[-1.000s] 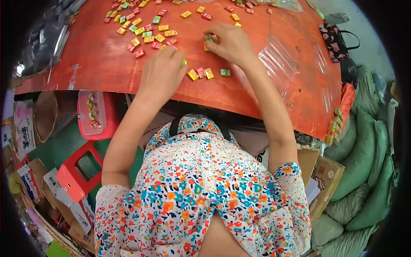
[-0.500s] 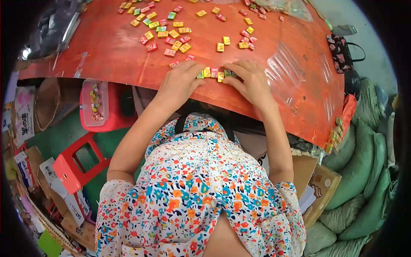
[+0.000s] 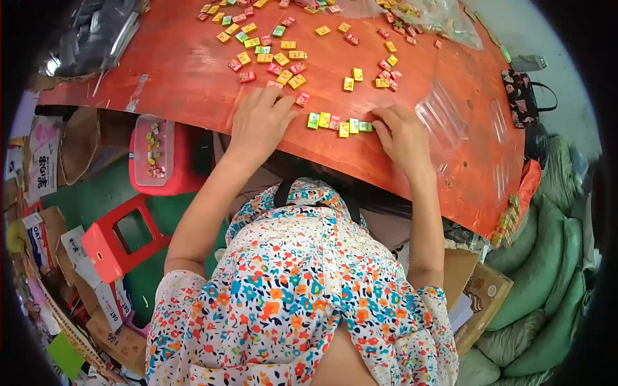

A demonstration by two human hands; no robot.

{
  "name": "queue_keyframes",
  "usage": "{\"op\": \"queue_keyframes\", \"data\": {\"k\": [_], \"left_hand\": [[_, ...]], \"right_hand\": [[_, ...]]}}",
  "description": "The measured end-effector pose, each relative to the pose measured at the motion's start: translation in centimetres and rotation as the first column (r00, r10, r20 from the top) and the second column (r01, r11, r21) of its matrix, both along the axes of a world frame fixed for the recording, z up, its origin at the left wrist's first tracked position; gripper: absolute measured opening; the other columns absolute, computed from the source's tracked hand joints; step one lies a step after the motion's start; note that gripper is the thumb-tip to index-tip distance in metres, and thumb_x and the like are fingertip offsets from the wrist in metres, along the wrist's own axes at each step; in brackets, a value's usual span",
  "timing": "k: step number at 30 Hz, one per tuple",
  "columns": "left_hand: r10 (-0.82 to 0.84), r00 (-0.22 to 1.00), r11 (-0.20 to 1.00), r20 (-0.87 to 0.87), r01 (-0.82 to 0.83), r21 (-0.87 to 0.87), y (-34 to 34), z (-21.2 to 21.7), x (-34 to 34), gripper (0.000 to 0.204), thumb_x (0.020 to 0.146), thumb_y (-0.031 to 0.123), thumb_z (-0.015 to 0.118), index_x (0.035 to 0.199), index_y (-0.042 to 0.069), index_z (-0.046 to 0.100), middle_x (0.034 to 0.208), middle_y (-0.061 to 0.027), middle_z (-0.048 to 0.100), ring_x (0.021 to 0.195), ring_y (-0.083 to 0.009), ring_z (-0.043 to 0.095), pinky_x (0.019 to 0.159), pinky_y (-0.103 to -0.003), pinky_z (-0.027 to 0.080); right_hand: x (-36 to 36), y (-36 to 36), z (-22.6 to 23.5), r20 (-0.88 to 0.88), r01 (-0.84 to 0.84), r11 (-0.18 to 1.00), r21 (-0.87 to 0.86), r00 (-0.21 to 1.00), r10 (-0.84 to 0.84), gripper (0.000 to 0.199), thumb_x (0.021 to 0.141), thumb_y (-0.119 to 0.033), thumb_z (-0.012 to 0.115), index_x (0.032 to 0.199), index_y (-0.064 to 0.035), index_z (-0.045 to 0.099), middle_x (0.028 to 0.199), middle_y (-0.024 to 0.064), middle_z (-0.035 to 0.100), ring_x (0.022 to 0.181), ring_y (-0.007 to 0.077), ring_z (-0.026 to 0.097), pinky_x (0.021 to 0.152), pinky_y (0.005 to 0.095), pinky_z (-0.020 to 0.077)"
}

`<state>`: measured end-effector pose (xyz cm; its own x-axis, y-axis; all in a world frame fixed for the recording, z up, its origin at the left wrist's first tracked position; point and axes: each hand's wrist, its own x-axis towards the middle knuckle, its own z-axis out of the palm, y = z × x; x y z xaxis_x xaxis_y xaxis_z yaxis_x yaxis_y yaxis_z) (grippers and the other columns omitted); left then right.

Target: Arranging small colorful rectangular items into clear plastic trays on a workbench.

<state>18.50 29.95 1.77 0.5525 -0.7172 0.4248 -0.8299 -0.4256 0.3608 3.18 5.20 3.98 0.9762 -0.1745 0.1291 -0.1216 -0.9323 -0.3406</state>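
Note:
On the red tabletop before me lies an uneven row of small boxes: a green box (image 3: 313, 120) at its left end, yellow and red ones between, and another green box (image 3: 365, 127) at its right end. My right hand (image 3: 405, 138) is beside that end, its fingers apart and its fingertips close to the last box. To the left of the row, my left hand (image 3: 261, 125) rests low over the table, open, with its fingers stretched forward. Its fingertips partly cover a pinkish-red box (image 3: 275, 84). A red box (image 3: 302, 99) lies just right of them.
Many loose yellow, red and green boxes (image 3: 264, 58) are scattered farther back. Clear plastic trays (image 3: 441, 112) lie at right, a plastic bag (image 3: 444, 22) behind. Left below the table edge, a clear tub (image 3: 154, 154) stands on a red stool (image 3: 164, 190). Green sacks (image 3: 534, 257) fill the right.
Both hands have drawn away from the row, the left hand leftward and the right hand rightward. The row's end boxes now show. The whole view has shifted slightly.

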Motion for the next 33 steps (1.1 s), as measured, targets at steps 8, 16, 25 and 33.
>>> {"op": "queue_keyframes", "data": {"k": [8, 16, 25, 33], "left_hand": [[0.134, 0.991, 0.988, 0.032, -0.131, -0.081, 0.8, -0.7, 1.4, 0.021, 0.079, 0.013, 0.071, 0.098, 0.007, 0.066, 0.100, -0.0076, 0.059, 0.092, -0.0272, 0.057, 0.080, -0.040, 0.047], [-0.076, 0.988, 0.987, 0.135, 0.056, 0.150, -1.7, 0.2, 6.2, 0.014, 0.086, 0.015, 0.063, 0.096, 0.008, 0.069, 0.098, -0.0090, 0.060, 0.095, -0.0286, 0.060, 0.081, -0.044, 0.049], [-0.010, 0.999, 0.976, -0.042, 0.019, 0.218, -2.7, 1.1, 6.5, 0.021, 0.086, 0.021, 0.061, 0.096, 0.005, 0.069, 0.098, -0.0110, 0.061, 0.097, -0.0305, 0.062, 0.082, -0.047, 0.051], [0.101, 0.991, 0.976, -0.086, -0.081, 0.204, -2.6, 0.6, 6.1, 0.023, 0.084, 0.019, 0.064, 0.101, 0.004, 0.068, 0.102, -0.0124, 0.062, 0.098, -0.0331, 0.060, 0.086, -0.046, 0.050]], "right_hand": [[0.8, 0.8, 1.0, 0.088, -0.129, 0.991, -0.021, 0.988, 0.130, 0.021, 0.086, -0.015, 0.066, 0.105, -0.0073, 0.068, 0.098, 0.0095, 0.065, 0.084, 0.0306, 0.064, 0.071, 0.0386, 0.0522], [2.9, -0.1, 0.8, 0.024, 0.110, 0.966, -0.234, 0.994, -0.107, 0.018, 0.088, -0.019, 0.065, 0.102, -0.0075, 0.068, 0.099, 0.0100, 0.066, 0.086, 0.0315, 0.065, 0.071, 0.0404, 0.0522], [11.5, 6.4, -0.3, 0.152, -0.121, 0.984, -0.130, 0.978, 0.141, 0.030, 0.084, -0.033, 0.068, 0.094, -0.0055, 0.065, 0.090, 0.0113, 0.066, 0.082, 0.0333, 0.065, 0.068, 0.0453, 0.0529], [13.1, 6.1, -2.3, 0.197, -0.169, 0.984, -0.050, 0.965, 0.176, 0.030, 0.083, -0.026, 0.068, 0.103, -0.0045, 0.064, 0.094, 0.0125, 0.066, 0.089, 0.0334, 0.065, 0.075, 0.0455, 0.0523]]}}
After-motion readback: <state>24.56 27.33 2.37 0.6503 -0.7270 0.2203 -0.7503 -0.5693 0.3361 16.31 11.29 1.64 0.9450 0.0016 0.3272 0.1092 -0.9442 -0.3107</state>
